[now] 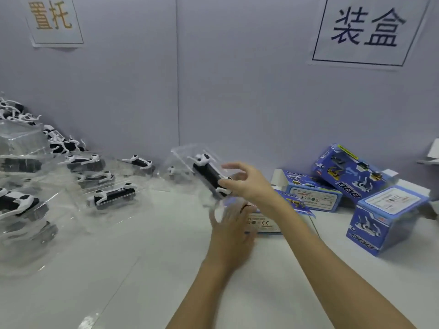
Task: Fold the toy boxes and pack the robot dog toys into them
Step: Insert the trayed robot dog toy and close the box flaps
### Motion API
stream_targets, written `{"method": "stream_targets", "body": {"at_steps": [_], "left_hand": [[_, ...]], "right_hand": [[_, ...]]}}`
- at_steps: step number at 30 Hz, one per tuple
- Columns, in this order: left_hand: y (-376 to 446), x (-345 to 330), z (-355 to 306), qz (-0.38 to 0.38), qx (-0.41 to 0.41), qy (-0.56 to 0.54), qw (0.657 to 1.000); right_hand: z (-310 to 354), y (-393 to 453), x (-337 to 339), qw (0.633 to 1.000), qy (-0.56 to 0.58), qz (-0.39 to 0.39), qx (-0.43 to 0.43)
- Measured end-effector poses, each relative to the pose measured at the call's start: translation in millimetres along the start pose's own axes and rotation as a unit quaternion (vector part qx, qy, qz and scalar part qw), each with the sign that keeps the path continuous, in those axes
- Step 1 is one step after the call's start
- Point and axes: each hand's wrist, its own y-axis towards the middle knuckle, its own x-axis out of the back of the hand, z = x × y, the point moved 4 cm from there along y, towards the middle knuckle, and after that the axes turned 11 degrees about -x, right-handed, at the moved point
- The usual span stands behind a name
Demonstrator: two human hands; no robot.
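A person stands at a white table (142, 269) backed by a grey partition wall (237, 91), both bare forearms reaching forward. The right hand (247, 184) is raised above the table and pinches the near end of a black-and-white robot dog toy (209, 174), which sits tilted in a clear plastic tray (183, 157); the thumb and lower fingers curl onto the toy while the upper fingers are spread loosely above it. The left hand (231, 231) sits lower, just beneath the toy, blurred; its fingers look spread and fairly straight, reaching toward the open end of a blue toy box (263, 223) lying on the table, though whether they touch it cannot be told. To the right lie more blue boxes: one flat (313, 195), one leaning on it (351, 172), and one nearer, tilted (387, 217). On the left, many more robot dogs in clear trays (111, 195) are spread and piled along the wall. Two paper signs with Chinese characters hang on the wall, one upper left (53, 20), one upper right (367, 29).
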Motion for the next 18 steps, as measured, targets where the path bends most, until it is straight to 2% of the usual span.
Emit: {"method": "stream_targets", "body": {"at_steps": [3,5,7,13,16,18], "left_hand": [[2.0,-2.2,6.0,-0.046,0.061,0.014,0.997],[5.1,-1.3,11.7,-0.03,0.114,0.037,0.992],[4.0,-1.6,22.8,-0.035,0.152,0.054,0.986],[-1.1,0.2,34.0,-0.011,0.216,0.07,0.974],[3.0,1.1,32.7,-0.02,0.165,0.086,0.982],[5.9,0.6,33.5,0.004,0.126,0.096,0.987]], "right_hand": [[-22.9,-10.3,54.4,0.988,0.145,-0.044,-0.027],[-38.5,-16.3,78.9,0.972,0.223,-0.061,-0.041],[-55.6,-23.6,97.6,0.963,0.253,-0.074,-0.051],[-114.7,-51.1,104.9,0.98,0.164,-0.046,-0.106],[-129.8,-57.1,97.6,0.984,0.115,-0.039,-0.128],[-132.1,-56.4,100.4,0.987,0.081,-0.058,-0.123]]}}
